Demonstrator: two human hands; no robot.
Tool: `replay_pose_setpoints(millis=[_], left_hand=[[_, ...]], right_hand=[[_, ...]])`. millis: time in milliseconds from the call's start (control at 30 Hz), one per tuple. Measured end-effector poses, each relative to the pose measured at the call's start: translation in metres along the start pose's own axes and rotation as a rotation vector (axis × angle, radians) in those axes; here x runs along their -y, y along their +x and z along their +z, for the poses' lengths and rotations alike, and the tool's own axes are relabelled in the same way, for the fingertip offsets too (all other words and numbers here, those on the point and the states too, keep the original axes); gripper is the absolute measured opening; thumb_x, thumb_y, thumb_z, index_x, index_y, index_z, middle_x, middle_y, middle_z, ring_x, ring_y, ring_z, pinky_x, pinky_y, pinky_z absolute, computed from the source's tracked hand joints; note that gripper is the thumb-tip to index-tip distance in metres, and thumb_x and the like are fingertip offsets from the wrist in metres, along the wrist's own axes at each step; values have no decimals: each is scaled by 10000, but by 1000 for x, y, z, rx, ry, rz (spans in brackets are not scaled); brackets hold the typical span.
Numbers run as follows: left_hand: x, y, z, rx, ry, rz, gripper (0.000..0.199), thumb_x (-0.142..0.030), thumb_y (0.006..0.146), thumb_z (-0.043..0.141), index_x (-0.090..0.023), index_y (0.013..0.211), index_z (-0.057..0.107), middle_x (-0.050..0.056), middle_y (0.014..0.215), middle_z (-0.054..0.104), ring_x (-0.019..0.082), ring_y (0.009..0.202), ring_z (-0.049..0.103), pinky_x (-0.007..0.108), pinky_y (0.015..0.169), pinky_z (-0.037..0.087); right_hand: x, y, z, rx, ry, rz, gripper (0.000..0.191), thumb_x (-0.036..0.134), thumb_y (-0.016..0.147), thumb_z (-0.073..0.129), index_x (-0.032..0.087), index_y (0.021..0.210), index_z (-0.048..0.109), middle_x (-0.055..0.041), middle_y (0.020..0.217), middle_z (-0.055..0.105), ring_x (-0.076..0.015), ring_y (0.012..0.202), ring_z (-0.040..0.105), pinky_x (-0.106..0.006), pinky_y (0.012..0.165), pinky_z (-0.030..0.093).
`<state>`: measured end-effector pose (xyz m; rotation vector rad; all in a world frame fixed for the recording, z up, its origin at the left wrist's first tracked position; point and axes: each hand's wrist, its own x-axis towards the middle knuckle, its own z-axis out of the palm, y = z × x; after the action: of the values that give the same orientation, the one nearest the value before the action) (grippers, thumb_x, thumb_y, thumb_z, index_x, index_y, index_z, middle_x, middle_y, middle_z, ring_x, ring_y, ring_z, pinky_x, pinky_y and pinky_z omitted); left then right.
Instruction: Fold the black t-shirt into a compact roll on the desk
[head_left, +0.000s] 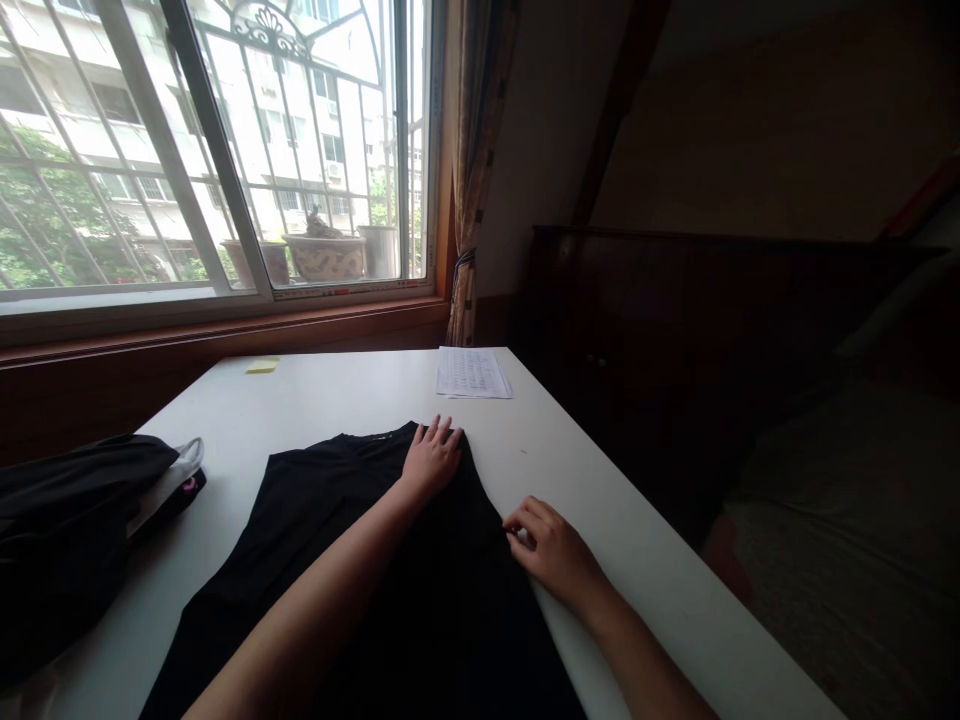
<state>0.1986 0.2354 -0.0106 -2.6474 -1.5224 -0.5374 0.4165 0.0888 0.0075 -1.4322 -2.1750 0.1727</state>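
The left hand (433,457), spread flat, apparently anchors the black shirt (307,510) while the right hand (551,548) pinches its side facing the counter's (637,545) right edge.

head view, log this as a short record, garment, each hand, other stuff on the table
garment: black top, spread on the white table, neckline at the far end
left hand: palm down on the top's far right shoulder area, fingers extended
right hand: fingertips at the top's right edge, apparently pinching it
far side of table: yellow paper left, printed sheets right
left side: dark cloth pile
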Motion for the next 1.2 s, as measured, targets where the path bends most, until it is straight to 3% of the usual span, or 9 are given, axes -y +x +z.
replay_pose_setpoints(millis=[100,200,400,567,667,800,1033,1133,1200], left_hand=[[-12,-13,-6,10,-16,137,466,-372,1037,382,-234,1474,472,68,1580,405,260,1520,210,485,1247,150],[-20,-26,-2,72,-26,203,530,-483,1030,400,-224,1490,455,71,1568,426,263,1495,284,484,1226,234],[-17,-23,12,132,-16,156,620,-560,1034,324,-230,1560,333,91,1628,279,300,1511,232,578,1205,227],[-13,-13,16,126,-9,138,594,-517,1048,296,-228,1567,316,79,1639,242,287,1526,182,589,1212,198],[-13,-13,18,118,-4,136,575,-487,1052,308,-220,1560,328,82,1638,243,273,1528,177,576,1220,183],[-13,-14,15,103,-5,153,567,-455,1060,311,-183,1557,322,96,1635,248,253,1527,187,562,1224,180],[-4,-29,-6,63,-10,150,579,-400,1065,318,-186,1590,199,77,1647,222,226,1532,161,516,1221,228],[16,-55,-27,38,6,122,577,-402,1066,318,-189,1590,208,77,1650,213,233,1538,120,521,1237,167],[41,-79,-45,27,20,86,575,-399,1067,310,-183,1591,211,83,1650,206,247,1538,121,534,1239,140]], right_hand=[[-1,1,-1,2,9,-14,194,87,830,580,245,882,681,-25,901,636,-208,867,634,-325,779,520],[-1,1,-1,3,4,-21,191,86,832,586,244,879,682,-26,897,638,-212,877,633,-334,796,520],[-2,1,1,-1,-16,-37,195,94,852,576,252,886,686,-30,886,644,-218,882,633,-342,801,524],[0,1,-1,-20,24,-37,171,117,886,576,246,899,688,-37,906,644,-220,895,621,-362,830,520],[3,1,0,-51,53,-65,213,126,904,574,246,1030,697,-55,974,656,-236,950,606,-396,892,509],[6,0,3,-7,68,-126,231,155,914,583,250,1072,722,-60,1010,667,-239,966,597,-411,928,504],[2,-3,3,23,78,-171,244,161,921,579,260,1073,743,-58,1026,675,-235,976,604,-434,973,489],[3,-4,2,26,75,-160,245,165,935,569,263,1074,745,-59,1029,676,-234,989,606,-415,949,502],[4,-4,1,29,71,-152,251,164,944,558,266,1075,745,-60,1030,675,-233,990,608,-410,942,508]])
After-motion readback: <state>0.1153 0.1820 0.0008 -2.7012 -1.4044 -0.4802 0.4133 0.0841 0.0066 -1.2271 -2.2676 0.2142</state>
